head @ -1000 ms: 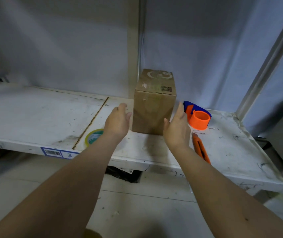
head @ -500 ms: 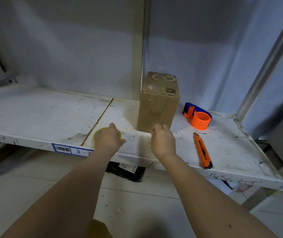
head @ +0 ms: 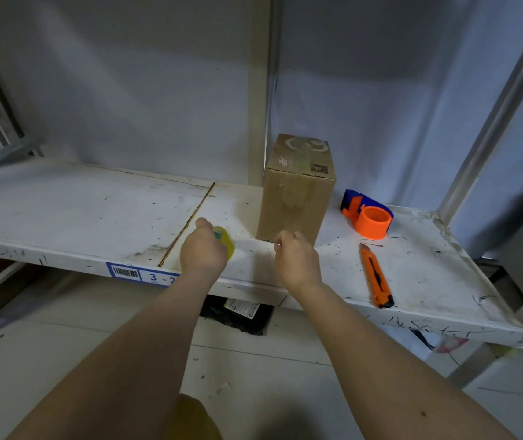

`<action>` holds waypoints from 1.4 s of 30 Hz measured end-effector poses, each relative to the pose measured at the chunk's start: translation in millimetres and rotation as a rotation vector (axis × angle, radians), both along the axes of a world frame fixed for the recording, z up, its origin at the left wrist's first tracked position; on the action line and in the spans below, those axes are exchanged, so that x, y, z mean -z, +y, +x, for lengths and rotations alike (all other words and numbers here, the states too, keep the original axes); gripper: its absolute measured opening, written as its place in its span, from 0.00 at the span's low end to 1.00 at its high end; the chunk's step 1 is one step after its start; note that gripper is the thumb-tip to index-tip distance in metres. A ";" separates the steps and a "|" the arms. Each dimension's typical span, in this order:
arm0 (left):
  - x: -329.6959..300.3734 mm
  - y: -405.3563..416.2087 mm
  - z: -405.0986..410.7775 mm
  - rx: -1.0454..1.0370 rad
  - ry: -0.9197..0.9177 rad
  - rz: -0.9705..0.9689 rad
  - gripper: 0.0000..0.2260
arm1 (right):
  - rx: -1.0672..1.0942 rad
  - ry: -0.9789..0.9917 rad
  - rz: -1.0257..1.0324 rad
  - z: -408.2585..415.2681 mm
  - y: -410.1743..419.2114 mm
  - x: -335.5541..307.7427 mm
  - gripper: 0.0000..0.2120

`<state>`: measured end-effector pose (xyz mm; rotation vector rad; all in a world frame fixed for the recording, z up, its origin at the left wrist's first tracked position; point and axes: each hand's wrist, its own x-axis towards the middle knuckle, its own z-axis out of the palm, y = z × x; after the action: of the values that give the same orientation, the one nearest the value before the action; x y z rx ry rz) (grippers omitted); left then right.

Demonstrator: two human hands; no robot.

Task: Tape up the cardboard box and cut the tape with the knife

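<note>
Cardboard box [head: 296,198]: upright, centre of frame.
Left hand [head: 202,253]: fingers closed around yellow tape roll [head: 225,242].
Right hand [head: 296,262]: fingers pinched together.

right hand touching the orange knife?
Apart. In the head view, bare white shelf shows between the right hand and the orange knife, which lies alone on the shelf.

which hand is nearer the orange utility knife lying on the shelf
Right. The right hand sits just left of the orange utility knife, with bare shelf between. The left hand is farther left, gripping the yellow tape roll.
</note>
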<state>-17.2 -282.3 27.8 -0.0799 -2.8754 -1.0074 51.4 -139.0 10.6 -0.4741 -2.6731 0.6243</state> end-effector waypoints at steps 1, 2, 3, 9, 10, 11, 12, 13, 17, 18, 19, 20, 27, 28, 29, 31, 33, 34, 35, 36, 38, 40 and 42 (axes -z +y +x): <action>-4.4 0.6 2.6 -0.011 -0.026 0.087 0.16 | 0.001 0.002 -0.018 1.3 -0.6 -4.0 0.10; -8.9 1.9 5.7 -0.018 -0.055 0.183 0.16 | -0.001 0.003 -0.046 2.3 -1.2 -8.5 0.10; -12.1 3.4 9.0 -0.019 -0.085 0.283 0.17 | -0.004 -0.002 -0.088 2.8 -1.7 -13.0 0.11; -27.7 13.1 39.3 0.118 -0.261 0.724 0.17 | 0.014 -0.005 -0.556 10.3 2.2 -45.6 0.18; -30.2 14.5 44.4 0.153 -0.272 0.749 0.17 | 0.023 0.014 -0.642 12.5 3.8 -50.6 0.18; -32.2 16.3 48.4 0.182 -0.278 0.763 0.17 | 0.029 0.035 -0.712 14.5 5.6 -54.7 0.17; -34.8 17.9 52.3 0.205 -0.280 0.772 0.17 | 0.028 0.055 -0.762 16.8 7.2 -58.6 0.16; -37.1 19.7 55.5 0.220 -0.285 0.776 0.18 | 0.022 0.072 -0.794 19.3 8.7 -61.8 0.15; -45.6 26.6 64.2 0.263 -0.288 0.778 0.17 | 0.016 0.150 -0.861 27.4 13.6 -70.0 0.06; -47.5 27.9 65.6 0.270 -0.288 0.778 0.18 | 0.031 0.166 -0.861 28.1 15.0 -71.5 0.06; -48.5 29.2 66.5 0.275 -0.290 0.781 0.18 | 0.047 0.177 -0.848 28.3 16.3 -72.4 0.06; -49.3 30.3 67.4 0.277 -0.292 0.783 0.18 | 0.063 0.184 -0.825 28.6 17.0 -73.4 0.06; -54.8 36.8 72.9 0.241 -0.311 0.765 0.16 | 0.113 0.231 -0.540 35.3 16.1 -81.1 0.07; -55.7 39.4 72.7 0.224 -0.328 0.763 0.16 | 0.114 0.242 -0.481 36.4 15.3 -82.3 0.06; -56.6 42.2 72.4 0.203 -0.343 0.768 0.16 | 0.113 0.261 -0.430 37.9 14.2 -83.2 0.05; -61.0 48.1 71.5 0.165 -0.370 0.792 0.16 | 0.106 0.317 -0.360 40.6 11.2 -84.4 0.05; -66.5 53.5 69.4 0.149 -0.393 0.821 0.17 | 0.116 0.370 -0.318 43.3 10.3 -85.2 0.04; -69.2 55.9 68.1 0.147 -0.406 0.838 0.18 | 0.122 0.391 -0.306 45.0 10.5 -86.3 0.04; -71.7 58.5 67.1 0.145 -0.421 0.853 0.18 | 0.124 0.408 -0.294 46.5 11.1 -87.5 0.04; -74.5 61.0 66.2 0.139 -0.434 0.859 0.18 | 0.118 0.425 -0.273 48.1 11.5 -89.2 0.04; -79.1 64.8 65.4 0.110 -0.443 0.850 0.18 | 0.087 0.458 -0.213 50.8 10.5 -93.1 0.04; -82.9 67.0 65.1 0.087 -0.452 0.840 0.17 | 0.062 0.481 -0.175 51.5 9.5 -95.9 0.04; -85.4 67.6 65.1 0.106 -0.457 0.828 0.13 | 0.069 0.474 -0.194 50.0 13.1 -98.8 0.04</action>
<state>47.9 -214.7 113.2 0.0705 -2.5311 -2.3983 101.4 -125.8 109.4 -0.4067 -2.1532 0.8597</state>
